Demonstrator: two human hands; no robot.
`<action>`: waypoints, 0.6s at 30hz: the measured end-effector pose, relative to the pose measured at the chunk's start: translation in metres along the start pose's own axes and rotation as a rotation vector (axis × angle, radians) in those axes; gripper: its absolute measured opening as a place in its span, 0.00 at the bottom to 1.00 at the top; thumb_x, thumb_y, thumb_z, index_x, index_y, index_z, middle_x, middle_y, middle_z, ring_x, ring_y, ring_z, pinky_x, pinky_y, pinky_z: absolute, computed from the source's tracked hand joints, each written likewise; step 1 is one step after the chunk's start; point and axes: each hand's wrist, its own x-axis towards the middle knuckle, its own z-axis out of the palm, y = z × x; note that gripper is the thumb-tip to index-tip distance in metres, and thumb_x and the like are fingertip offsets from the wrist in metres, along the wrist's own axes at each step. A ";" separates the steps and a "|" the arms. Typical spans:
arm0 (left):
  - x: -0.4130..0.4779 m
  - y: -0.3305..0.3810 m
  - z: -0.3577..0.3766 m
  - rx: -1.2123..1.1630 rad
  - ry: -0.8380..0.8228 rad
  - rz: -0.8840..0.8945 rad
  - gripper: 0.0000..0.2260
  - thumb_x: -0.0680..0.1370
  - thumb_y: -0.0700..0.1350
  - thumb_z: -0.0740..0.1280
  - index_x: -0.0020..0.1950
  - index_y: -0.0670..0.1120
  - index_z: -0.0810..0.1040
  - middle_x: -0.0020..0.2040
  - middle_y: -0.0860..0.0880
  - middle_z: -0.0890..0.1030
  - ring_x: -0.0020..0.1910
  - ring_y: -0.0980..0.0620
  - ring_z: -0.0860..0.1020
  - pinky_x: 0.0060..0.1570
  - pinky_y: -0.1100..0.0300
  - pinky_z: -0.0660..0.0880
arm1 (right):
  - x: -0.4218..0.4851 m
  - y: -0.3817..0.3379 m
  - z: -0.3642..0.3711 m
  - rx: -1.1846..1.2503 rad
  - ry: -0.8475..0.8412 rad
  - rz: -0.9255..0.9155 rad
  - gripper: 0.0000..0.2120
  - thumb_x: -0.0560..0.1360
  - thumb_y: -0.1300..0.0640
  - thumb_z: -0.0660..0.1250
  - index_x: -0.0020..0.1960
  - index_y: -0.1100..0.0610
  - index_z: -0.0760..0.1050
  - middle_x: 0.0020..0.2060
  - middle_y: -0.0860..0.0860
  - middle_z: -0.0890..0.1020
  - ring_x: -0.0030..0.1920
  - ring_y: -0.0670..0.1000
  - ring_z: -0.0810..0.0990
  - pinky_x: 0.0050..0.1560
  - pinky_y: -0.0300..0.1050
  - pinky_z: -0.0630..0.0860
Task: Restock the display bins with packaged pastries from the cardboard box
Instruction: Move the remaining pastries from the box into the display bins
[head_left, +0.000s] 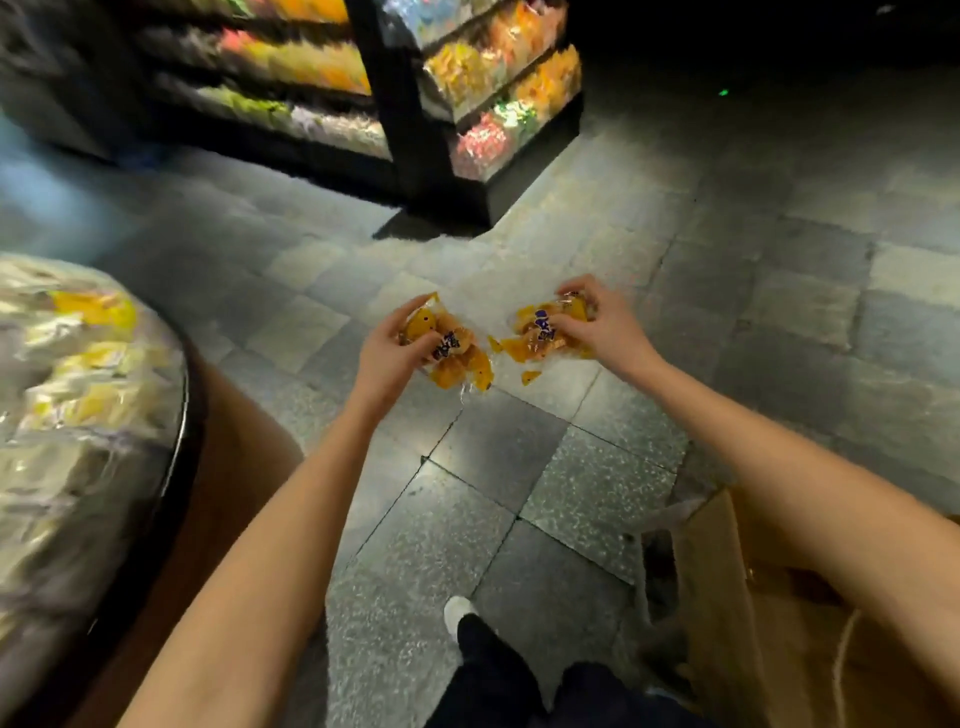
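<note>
My left hand grips a bunch of packaged pastries in clear wrap with orange-yellow print, held out over the floor. My right hand grips a second bunch of the same pastry packs a little to the right. The two bunches are apart by a small gap. The open cardboard box stands at the lower right, under my right forearm. A round display bin heaped with pale and yellow packs lies at the left, beside my left forearm.
A dark shelving unit with lit rows of bagged sweets stands ahead across the grey tiled floor. My leg and a white shoe show at the bottom. The right background is dark.
</note>
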 end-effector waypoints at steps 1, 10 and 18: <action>-0.012 -0.007 -0.018 -0.014 0.047 -0.024 0.23 0.74 0.41 0.72 0.63 0.63 0.76 0.52 0.53 0.83 0.52 0.52 0.82 0.55 0.52 0.80 | 0.003 -0.009 0.018 0.016 -0.050 -0.017 0.14 0.73 0.52 0.72 0.56 0.45 0.74 0.50 0.50 0.80 0.50 0.53 0.80 0.54 0.49 0.78; -0.128 -0.072 -0.172 -0.107 0.406 -0.157 0.22 0.75 0.34 0.71 0.68 0.44 0.76 0.46 0.51 0.81 0.41 0.61 0.80 0.50 0.60 0.80 | -0.006 -0.104 0.188 0.061 -0.394 -0.194 0.14 0.75 0.57 0.71 0.60 0.50 0.77 0.56 0.50 0.80 0.55 0.50 0.79 0.60 0.50 0.76; -0.250 -0.119 -0.323 -0.183 0.715 -0.224 0.16 0.76 0.34 0.70 0.62 0.45 0.79 0.52 0.54 0.81 0.45 0.64 0.81 0.49 0.64 0.79 | -0.063 -0.211 0.367 0.096 -0.653 -0.324 0.13 0.74 0.56 0.72 0.54 0.41 0.77 0.49 0.48 0.81 0.49 0.51 0.82 0.52 0.55 0.81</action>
